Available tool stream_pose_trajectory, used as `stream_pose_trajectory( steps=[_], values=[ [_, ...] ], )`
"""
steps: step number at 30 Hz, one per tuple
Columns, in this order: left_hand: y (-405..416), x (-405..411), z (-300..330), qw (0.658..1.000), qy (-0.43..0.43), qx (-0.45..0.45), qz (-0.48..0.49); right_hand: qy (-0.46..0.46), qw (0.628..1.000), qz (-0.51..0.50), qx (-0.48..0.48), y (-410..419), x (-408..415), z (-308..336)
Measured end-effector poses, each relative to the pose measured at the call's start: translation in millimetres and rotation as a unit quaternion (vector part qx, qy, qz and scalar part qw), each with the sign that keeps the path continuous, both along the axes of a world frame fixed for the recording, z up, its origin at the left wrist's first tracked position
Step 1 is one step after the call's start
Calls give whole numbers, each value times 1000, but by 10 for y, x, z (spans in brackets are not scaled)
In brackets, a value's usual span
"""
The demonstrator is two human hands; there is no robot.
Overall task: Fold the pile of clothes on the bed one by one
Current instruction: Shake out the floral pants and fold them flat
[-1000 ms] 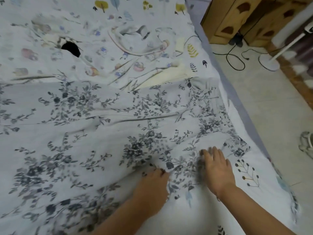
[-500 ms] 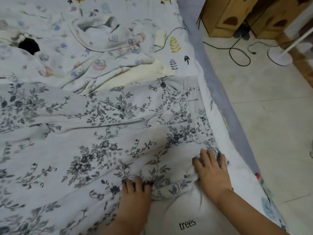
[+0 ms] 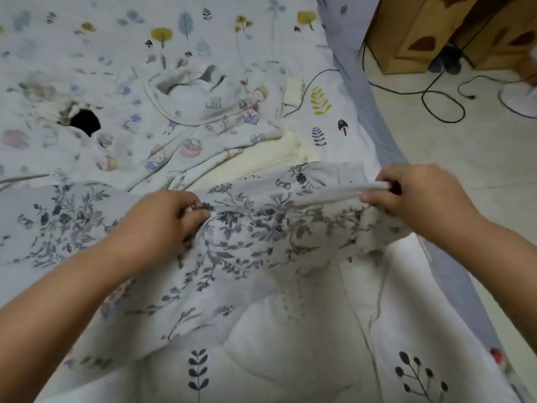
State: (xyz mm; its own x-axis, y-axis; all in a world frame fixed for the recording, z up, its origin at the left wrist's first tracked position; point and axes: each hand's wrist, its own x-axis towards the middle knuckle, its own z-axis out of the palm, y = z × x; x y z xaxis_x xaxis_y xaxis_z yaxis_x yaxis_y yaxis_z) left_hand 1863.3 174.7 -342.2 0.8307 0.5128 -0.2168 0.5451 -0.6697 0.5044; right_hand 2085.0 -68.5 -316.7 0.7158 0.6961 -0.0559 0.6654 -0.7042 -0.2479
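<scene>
Both hands have the floral dress [image 3: 250, 237] pinched by its near edge: left hand [image 3: 162, 219] and right hand [image 3: 418, 196] level, edge stretched sideways between the fingers, rest of it lying beyond on the bed [image 3: 305, 359].

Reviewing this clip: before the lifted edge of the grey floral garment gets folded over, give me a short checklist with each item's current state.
1. Left hand has a grip on the grey floral cotton garment: ok, fingers curled into the fabric.
2. Right hand has a grip on the same edge: ok, hem pinched.
3. Edge between the hands pulled straight: ok, only slight sag.
4. Landing area free: not ok, the pale cartoon-print garment and cream-yellow cloth lie just beyond.
5. Rest of the garment flat: not ok, wrinkles show left of the hands.
6. Lower layer aligned underneath: cannot tell.
</scene>
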Motion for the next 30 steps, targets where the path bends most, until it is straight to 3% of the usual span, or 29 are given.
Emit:
stream_pose_trajectory(
  steps=[3,5,8,12,19,22,26,30],
  values=[
    [259,298,-177,995,-59,74,45,-43,999,-21,17,393,254,-217],
    [346,415,-428,993,-15,104,49,-33,997,-63,-36,562,389,-465],
    [391,434,-823,989,96,114,6,86,987,-117,-69,634,488,-868],
    [489,418,-1019,988,86,126,-4,211,956,-199,-48,599,484,-1219],
    [642,633,-1017,993,-45,108,28,122,944,-306,35,519,703,-1322],
    [611,688,-1124,992,9,126,-3,139,941,-308,-11,528,715,-1441],
    [639,725,-1163,993,26,113,-7,163,929,-332,10,609,720,-1499],
    [656,728,-1152,992,70,105,-28,176,942,-286,12,550,667,-1501]
  ],
)
